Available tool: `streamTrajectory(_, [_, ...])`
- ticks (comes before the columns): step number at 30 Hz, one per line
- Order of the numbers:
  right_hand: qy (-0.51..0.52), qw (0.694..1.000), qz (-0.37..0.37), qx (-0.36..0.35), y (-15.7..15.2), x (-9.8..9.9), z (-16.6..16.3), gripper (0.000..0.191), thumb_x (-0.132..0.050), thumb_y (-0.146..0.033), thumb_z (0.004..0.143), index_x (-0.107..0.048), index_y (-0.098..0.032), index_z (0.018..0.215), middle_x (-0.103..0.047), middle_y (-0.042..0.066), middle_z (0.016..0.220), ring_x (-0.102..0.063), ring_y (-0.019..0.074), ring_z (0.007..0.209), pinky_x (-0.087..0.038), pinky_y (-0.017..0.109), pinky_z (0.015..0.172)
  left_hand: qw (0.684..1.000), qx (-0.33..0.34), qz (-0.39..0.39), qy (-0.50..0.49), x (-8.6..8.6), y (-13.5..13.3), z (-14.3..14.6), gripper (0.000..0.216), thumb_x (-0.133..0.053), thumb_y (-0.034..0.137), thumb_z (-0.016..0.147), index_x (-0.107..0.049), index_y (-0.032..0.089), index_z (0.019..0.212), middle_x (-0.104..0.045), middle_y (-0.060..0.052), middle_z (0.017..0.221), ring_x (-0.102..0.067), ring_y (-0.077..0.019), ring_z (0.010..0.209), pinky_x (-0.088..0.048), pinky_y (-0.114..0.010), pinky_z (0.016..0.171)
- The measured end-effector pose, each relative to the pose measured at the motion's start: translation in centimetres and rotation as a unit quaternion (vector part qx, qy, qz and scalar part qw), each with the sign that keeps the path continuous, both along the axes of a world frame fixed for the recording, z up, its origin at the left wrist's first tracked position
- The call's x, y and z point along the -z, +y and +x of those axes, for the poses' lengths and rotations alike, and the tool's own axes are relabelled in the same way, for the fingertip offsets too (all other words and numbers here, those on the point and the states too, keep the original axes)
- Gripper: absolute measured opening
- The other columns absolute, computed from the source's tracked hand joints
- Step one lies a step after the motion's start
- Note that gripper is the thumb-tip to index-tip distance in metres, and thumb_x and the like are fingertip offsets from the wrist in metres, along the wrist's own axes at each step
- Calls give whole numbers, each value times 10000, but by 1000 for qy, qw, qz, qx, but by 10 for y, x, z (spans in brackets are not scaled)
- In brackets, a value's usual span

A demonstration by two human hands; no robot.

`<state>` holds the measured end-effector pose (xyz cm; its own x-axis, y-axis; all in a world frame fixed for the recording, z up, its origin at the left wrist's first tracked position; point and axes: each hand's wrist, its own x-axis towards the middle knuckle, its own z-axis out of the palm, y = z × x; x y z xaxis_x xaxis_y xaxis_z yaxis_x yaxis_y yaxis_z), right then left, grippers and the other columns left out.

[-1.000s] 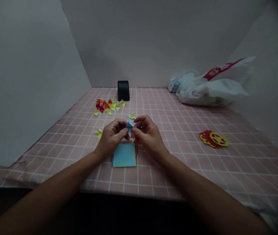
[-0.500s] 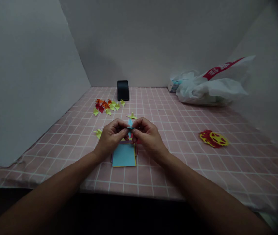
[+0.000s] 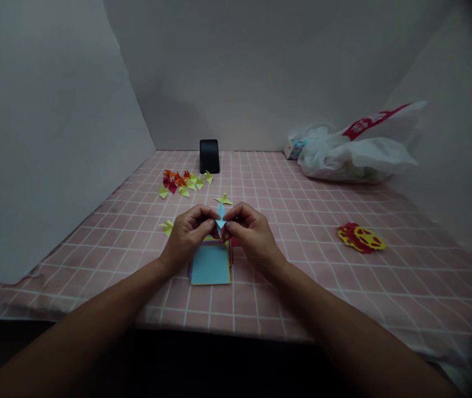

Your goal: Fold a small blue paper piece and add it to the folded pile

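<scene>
My left hand [image 3: 188, 233] and my right hand [image 3: 249, 230] meet above the middle of the table, fingertips pinched on a small folded blue paper piece [image 3: 220, 215]. Its pointed tip sticks up between my thumbs. Directly below my hands lies a stack of square coloured paper sheets [image 3: 211, 264] with a blue sheet on top. A yellow folded piece [image 3: 224, 199] rests just beyond my hands and another yellow folded piece [image 3: 167, 226] sits beside my left hand.
The table wears a pink checked cloth [image 3: 302, 232]. A pile of small folded red, orange and yellow pieces [image 3: 180, 181] lies at the back left by an upright black phone [image 3: 209, 156]. A white plastic bag [image 3: 356, 152] sits back right; a red-and-yellow paper cutout [image 3: 361, 237] lies right.
My hands have closed tighter on the blue piece, which now stands narrower and more upright between my fingertips. The view has tilted slightly.
</scene>
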<state>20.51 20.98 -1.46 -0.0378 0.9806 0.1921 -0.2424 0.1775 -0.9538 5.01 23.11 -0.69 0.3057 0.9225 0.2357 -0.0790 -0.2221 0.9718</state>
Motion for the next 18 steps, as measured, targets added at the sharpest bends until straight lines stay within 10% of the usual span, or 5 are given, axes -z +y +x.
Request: streamTrajectory(18, [-15, 997, -66, -48, 0, 0, 3, 264, -727, -400, 780, -549, -207, 811, -566, -54, 675, -513, 78, 473, -459, 224, 469, 1000, -16, 16, -6, 2, 3, 4, 242, -724, 197, 745, -542, 184, 904, -569, 24, 790, -577, -90, 675, -505, -182, 571])
